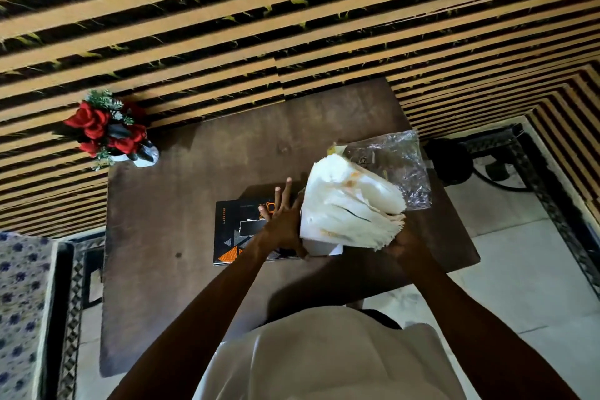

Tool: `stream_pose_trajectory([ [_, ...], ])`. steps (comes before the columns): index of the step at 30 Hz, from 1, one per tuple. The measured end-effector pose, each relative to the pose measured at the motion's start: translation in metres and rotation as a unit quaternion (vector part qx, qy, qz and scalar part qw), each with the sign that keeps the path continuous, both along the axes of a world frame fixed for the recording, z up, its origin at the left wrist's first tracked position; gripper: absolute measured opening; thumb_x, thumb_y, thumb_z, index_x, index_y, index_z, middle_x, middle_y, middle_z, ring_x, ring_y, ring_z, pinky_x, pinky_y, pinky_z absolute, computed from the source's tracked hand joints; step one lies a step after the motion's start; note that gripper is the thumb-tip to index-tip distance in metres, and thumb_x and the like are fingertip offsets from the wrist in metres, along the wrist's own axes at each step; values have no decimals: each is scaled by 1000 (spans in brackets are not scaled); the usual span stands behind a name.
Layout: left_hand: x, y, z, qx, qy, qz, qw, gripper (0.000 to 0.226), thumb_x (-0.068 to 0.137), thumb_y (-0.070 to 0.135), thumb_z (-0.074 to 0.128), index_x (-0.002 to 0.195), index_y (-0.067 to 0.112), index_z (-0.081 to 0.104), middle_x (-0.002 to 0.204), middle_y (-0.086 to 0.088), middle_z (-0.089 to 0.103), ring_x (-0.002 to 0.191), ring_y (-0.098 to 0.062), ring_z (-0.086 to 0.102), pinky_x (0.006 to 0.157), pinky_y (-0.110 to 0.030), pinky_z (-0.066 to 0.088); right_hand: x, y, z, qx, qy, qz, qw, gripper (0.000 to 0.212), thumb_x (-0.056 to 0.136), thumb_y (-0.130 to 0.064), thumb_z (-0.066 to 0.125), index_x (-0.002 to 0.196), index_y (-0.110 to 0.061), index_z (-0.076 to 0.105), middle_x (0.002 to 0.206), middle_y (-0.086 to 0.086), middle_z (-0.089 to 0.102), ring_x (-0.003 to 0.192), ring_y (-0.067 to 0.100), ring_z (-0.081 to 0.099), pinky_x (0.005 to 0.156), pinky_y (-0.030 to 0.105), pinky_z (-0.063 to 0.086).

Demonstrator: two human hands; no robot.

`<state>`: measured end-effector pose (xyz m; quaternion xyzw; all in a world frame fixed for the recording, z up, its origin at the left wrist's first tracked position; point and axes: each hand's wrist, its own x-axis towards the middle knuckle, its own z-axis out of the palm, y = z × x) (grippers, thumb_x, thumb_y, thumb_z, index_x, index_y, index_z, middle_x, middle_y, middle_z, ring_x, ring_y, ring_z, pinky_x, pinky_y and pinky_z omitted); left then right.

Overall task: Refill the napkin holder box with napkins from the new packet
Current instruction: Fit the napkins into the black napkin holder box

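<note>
A thick stack of white napkins [349, 204] is held above the brown table [181, 204], its loose edges fanning toward the lower right. My right hand [401, 242] grips the stack from below at those edges. My left hand [282, 221] presses flat against the stack's left side, fingers spread. Under the hands lies the black napkin holder box [233, 230] with orange triangles and a slot on top. The crumpled clear plastic packet [397, 166] lies behind the stack.
A small vase of red roses [110, 130] stands at the table's far left corner, against the striped wall. A dark round object [449, 161] sits on the floor right of the table. A patterned cloth [19, 302] lies at the left.
</note>
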<state>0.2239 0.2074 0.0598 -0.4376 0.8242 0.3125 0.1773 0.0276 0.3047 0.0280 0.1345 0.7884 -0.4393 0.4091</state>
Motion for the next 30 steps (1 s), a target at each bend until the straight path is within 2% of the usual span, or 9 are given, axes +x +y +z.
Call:
stream_pose_trajectory([
  [2, 2, -3, 0, 8, 6, -1, 1000, 148, 44, 35, 95, 154, 24, -3, 156, -11, -34, 142, -40, -30, 100, -81, -3, -9, 13, 3, -90, 9, -30, 995, 69, 103, -5, 22, 58, -14, 73, 56, 4, 71, 50, 13, 69, 57, 25, 55],
  [4, 4, -6, -3, 13, 12, -3, 1000, 146, 46, 30, 95, 154, 26, -2, 156, -11, -34, 143, -40, -29, 104, -81, 3, -18, 25, 8, -34, 37, 152, 987, 48, 103, -7, 24, 88, 1, 69, 72, 28, 71, 74, 20, 74, 82, 23, 49],
  [5, 4, -7, -5, 12, 9, -6, 1000, 145, 46, 28, 95, 154, 27, -2, 156, -11, -34, 143, -40, -28, 105, -80, 5, -13, 22, 1, -14, -48, 238, 970, 34, 101, -10, 34, 107, 6, 63, 93, 38, 66, 97, 27, 69, 100, 32, 43],
  [7, 5, -7, -6, 10, 0, -10, 1000, 142, 48, 29, 94, 154, 29, -1, 157, -10, -32, 143, -39, -28, 104, -81, 2, -32, 20, -21, -44, 57, 356, 932, 39, 88, -30, 61, 120, -7, 59, 117, 21, 64, 112, 34, 59, 108, 48, 40],
  [13, 3, -3, -7, -16, 22, 30, 999, 114, 64, 41, 85, 153, 27, 15, 159, -9, -28, 147, -35, -20, 109, -74, -2, -27, 18, 1, -195, -32, 342, 919, 41, 83, 0, 61, 123, 1, 56, 116, 21, 62, 104, 33, 60, 100, 46, 46],
  [18, 1, 9, -14, -68, -1, 23, 997, 125, 59, 46, 86, 154, 26, 7, 158, -12, -28, 147, -39, -18, 110, -73, 1, -23, 1, -12, -125, -14, 372, 919, 29, 98, -12, 46, 122, -6, 60, 124, 25, 62, 114, 43, 59, 104, 56, 43],
  [24, 2, 7, -17, -52, 9, 15, 998, 137, 50, 53, 88, 154, 25, 4, 158, -11, -29, 145, -39, -22, 107, -74, -3, -20, -8, -13, -151, 25, 421, 894, 38, 90, 8, 48, 123, -11, 49, 98, -3, 61, 82, -1, 66, 93, 40, 48],
  [28, 6, 0, -15, -1, 94, 106, 990, 84, 76, 53, 71, 147, 30, 32, 162, -8, -17, 149, -33, -11, 112, -66, -11, -22, -16, -11, -118, 21, 462, 879, 49, 86, 1, 60, 133, -8, 48, 119, 11, 62, 106, 22, 61, 90, 35, 48],
  [30, 4, -1, -15, -2, 129, 164, 978, 56, 88, 41, 62, 140, 28, 45, 163, -10, -2, 150, -33, 3, 116, -67, -1, -23, -18, -10, -101, 51, 484, 868, 58, 81, 0, 67, 135, -7, 47, 118, 10, 60, 102, 22, 62, 77, 21, 49],
])
